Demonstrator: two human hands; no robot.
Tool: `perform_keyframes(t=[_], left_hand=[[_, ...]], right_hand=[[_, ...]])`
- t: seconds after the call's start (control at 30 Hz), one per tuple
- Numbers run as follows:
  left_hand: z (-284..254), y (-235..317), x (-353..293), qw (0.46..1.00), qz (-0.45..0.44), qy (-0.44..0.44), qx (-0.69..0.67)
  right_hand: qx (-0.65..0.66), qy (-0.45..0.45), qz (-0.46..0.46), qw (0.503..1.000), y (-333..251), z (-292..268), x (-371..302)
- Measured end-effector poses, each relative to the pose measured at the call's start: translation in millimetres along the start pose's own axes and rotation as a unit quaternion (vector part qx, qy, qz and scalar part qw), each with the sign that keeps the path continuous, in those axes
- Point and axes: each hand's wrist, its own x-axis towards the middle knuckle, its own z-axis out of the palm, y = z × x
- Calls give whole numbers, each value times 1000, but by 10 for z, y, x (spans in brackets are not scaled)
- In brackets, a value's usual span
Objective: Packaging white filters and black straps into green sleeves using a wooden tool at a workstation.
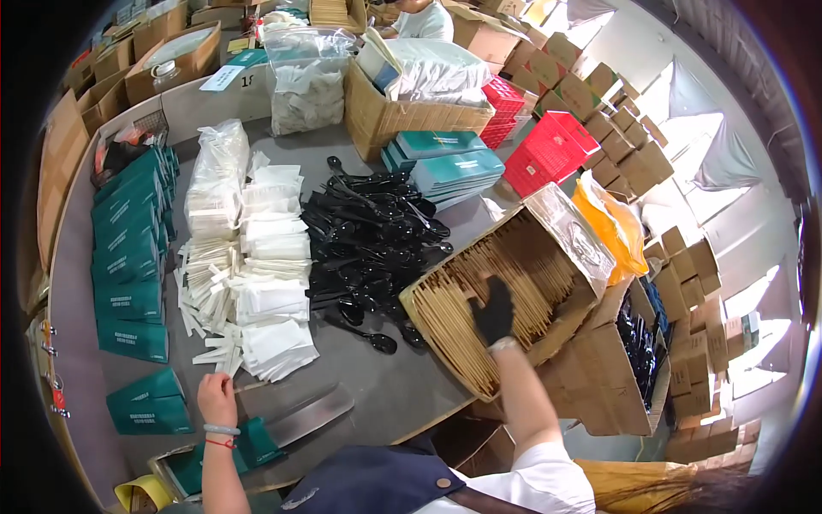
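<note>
My left hand [217,401] is closed at the near end of the white packets, its fingers pinching what looks like a thin pale stick [253,387]. Close to that wrist lies a green printed sleeve [257,445] beside a shiny metal strip [312,417]. In a black fingerless glove, my right hand [494,315] reaches into a cardboard box [548,349] of thin brown sticks [458,330]. Its thumb and fingers are apart, resting on the sticks; the fingertips are partly hidden. Between the hands spread black plastic spoons [368,244] in a heap and stacked white packets [272,301].
Green sleeves [127,300] line the left side, with more stacks [458,176] at the back. A box of white packets [402,120], a clear bag [306,94] and red baskets [548,152] stand behind. Right is a box of black items [638,360]. Another person [425,21] is at the far side.
</note>
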Motion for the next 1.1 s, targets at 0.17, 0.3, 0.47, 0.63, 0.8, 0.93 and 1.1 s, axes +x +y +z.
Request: perform_keyframes(t=[0.17, 0.3, 0.47, 0.63, 0.8, 0.93, 1.1], left_hand=[[-101, 114, 125, 999, -19, -40, -12], [-127, 122, 96, 998, -17, -52, 2], [-194, 217, 69, 998, -16, -55, 8], [-238, 210, 21, 998, -15, -55, -38], [-430, 243, -40, 997, 16, -53, -51], [-580, 289, -141, 986, -98, -67, -120], [-552, 461, -150, 987, -58, -85, -125]], right_hand=[[-118, -13, 92, 989, 1018, -209, 547], [-178, -86, 131, 971, 921, -84, 360], [-173, -171, 168, 955, 282, -96, 61], [-171, -166, 132, 962, -64, -44, -191], [-11, 55, 109, 992, 281, -227, -262], [135, 55, 304, 942, 786, -580, -354], [39, -43, 273, 960, 731, -393, -640]])
